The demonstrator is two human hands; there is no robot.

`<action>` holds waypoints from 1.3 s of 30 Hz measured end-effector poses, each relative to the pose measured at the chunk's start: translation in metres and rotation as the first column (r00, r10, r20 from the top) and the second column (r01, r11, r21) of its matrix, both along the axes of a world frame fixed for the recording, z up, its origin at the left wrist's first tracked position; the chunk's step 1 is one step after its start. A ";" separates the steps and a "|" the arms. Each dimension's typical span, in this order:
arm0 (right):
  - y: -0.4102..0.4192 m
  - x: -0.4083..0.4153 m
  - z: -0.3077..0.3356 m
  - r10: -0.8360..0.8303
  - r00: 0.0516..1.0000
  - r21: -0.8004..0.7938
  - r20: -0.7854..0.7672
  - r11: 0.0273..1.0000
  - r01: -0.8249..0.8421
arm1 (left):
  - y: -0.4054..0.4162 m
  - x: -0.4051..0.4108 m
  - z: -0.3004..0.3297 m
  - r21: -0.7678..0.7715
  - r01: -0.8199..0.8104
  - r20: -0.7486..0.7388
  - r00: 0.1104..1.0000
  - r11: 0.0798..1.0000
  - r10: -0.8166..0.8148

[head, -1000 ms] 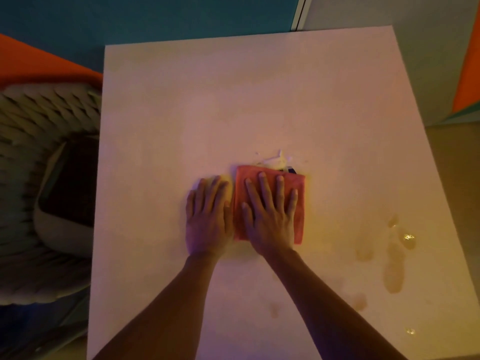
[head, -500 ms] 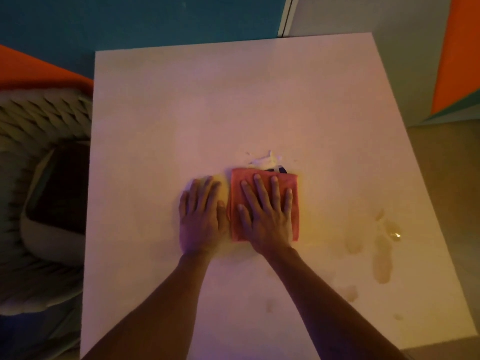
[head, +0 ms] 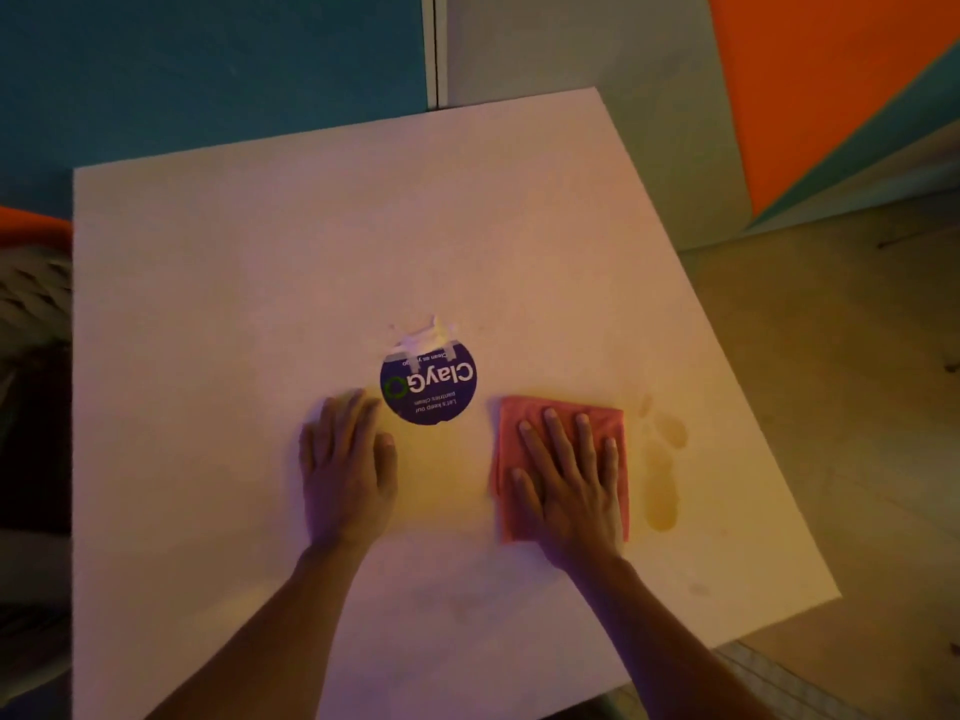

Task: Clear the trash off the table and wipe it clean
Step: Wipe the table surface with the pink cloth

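My right hand point(head: 569, 480) lies flat, fingers spread, pressing a folded red cloth point(head: 613, 423) onto the white square table point(head: 234, 283). Just right of the cloth are yellowish liquid stains point(head: 662, 491) on the tabletop. My left hand point(head: 347, 459) rests flat and empty on the table, left of centre. Between and beyond the hands sits a round dark-blue sticker point(head: 429, 384) with white lettering, torn white at its far edge.
A woven chair point(head: 31, 324) stands off the table's left side. A teal wall point(head: 208, 59) and an orange panel point(head: 831, 85) are behind the table. Bare floor point(head: 841, 387) lies to the right.
My right hand slid the red cloth to the right, off the round sticker, which now shows in full. The cloth now lies close to the stains. The left hand stayed put.
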State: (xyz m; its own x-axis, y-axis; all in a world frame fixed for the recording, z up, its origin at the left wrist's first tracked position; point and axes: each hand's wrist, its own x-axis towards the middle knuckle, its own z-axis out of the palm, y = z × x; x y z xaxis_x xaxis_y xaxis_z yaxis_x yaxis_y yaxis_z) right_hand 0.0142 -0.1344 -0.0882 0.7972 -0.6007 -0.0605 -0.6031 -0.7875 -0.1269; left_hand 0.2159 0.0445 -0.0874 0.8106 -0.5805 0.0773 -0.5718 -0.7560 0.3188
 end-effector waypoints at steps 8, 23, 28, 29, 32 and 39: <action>-0.056 -0.002 -0.006 -0.119 0.993 -0.034 0.006 0.992 0.120 | -0.077 -0.050 -0.001 0.017 0.040 -0.030 0.999 0.999 -0.040; -0.156 -0.010 -0.008 -0.053 0.998 -0.058 0.042 0.997 0.055 | -0.077 -0.098 -0.009 0.157 -0.070 0.047 0.997 0.985 0.063; -0.161 -0.035 -0.009 -0.055 0.997 -0.053 0.049 0.997 0.057 | -0.075 -0.098 -0.007 0.165 -0.067 0.041 0.997 0.984 0.061; -0.158 -0.044 -0.009 -0.066 0.997 -0.051 0.044 0.996 0.068 | -0.075 -0.099 -0.006 0.167 -0.068 0.038 0.997 0.984 0.062; -0.146 -0.079 -0.009 -0.089 0.996 -0.040 0.020 0.995 0.090 | -0.076 -0.099 -0.005 0.167 -0.068 0.022 0.998 0.984 0.065; -0.089 -0.127 -0.007 -0.142 0.990 -0.025 -0.027 0.990 0.141 | -0.075 -0.098 -0.008 0.154 -0.059 0.010 0.998 0.986 0.058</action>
State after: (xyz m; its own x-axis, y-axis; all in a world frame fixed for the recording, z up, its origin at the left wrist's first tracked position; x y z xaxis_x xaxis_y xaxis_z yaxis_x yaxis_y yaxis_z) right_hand -0.1133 -0.2238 -0.0956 0.7024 -0.7086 -0.0668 -0.7115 -0.6967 -0.0909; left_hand 0.1176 -0.0304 -0.0950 0.8434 -0.5372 -0.0054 -0.5263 -0.8282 0.1928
